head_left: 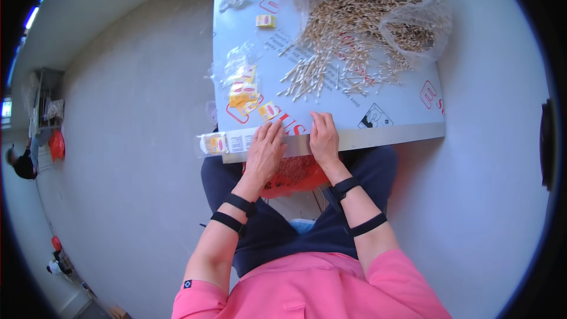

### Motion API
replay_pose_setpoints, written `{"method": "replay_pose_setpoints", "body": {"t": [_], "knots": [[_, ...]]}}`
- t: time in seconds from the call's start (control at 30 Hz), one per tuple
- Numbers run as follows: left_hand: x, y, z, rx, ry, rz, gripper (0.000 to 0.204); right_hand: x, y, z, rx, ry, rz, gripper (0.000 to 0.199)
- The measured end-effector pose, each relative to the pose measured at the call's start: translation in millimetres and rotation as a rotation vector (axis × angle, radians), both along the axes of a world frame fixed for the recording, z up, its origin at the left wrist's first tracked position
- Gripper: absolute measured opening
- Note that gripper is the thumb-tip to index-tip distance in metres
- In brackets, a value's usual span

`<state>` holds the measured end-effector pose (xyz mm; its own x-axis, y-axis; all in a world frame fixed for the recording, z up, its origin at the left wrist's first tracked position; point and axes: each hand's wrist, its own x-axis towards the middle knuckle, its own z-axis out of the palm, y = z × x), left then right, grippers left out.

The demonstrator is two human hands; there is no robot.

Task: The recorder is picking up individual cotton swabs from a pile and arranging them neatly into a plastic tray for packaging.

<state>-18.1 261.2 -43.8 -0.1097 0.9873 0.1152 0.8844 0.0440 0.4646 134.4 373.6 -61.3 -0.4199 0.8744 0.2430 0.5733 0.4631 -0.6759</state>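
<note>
My left hand (266, 150) lies with fingers stretched out at the near edge of the table, over the right end of a white printed strip (239, 141). A clear packet of cotton swabs with a yellow label (214, 143) lies at the strip's left end, by the table corner. To the right, my right hand (323, 142) rests on the same edge with its fingers curled together; whatever they may hold is hidden. Just beyond my left fingers is a small yellow label (269, 111). Several more yellow labels (243, 93) are heaped to its left.
A large heap of loose cotton swabs (360, 18) spills from a clear plastic bag (416, 26) across the far right of the table (407, 106). Clear wrappers (241, 56) and a small yellow roll (266, 21) lie far left. Below the edge, a red bag (295, 184) sits between my knees.
</note>
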Motion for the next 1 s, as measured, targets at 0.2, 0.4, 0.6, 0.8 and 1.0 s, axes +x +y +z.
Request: {"method": "replay_pose_setpoints", "body": {"t": [0.2, 0.4, 0.6, 0.8, 1.0], "knots": [[9.0, 42.6, -7.9, -0.021, 0.174, 0.245, 0.05, -3.3, 37.4, 4.9, -0.05, 0.023, -0.005, 0.018], [37.0, 48.9, -4.4, 0.089, 0.017, 0.188, 0.039, -22.5, 50.2, -16.0, 0.067, -0.063, 0.005, 0.016], [46.1, 25.4, -19.5, 0.143, 0.027, 0.086, 0.04, 18.8, 28.2, -10.8, 0.026, 0.009, 0.246, 0.014], [42.1, 74.6, -12.3, 0.18, -0.155, 0.081, 0.046, -17.5, 73.0, -3.7, 0.047, 0.001, 0.019, 0.006], [29.9, 91.3, -15.8, 0.106, -0.18, 0.091, 0.034, -22.9, 84.7, -13.5, 0.086, -0.088, 0.107, 0.008]]}}
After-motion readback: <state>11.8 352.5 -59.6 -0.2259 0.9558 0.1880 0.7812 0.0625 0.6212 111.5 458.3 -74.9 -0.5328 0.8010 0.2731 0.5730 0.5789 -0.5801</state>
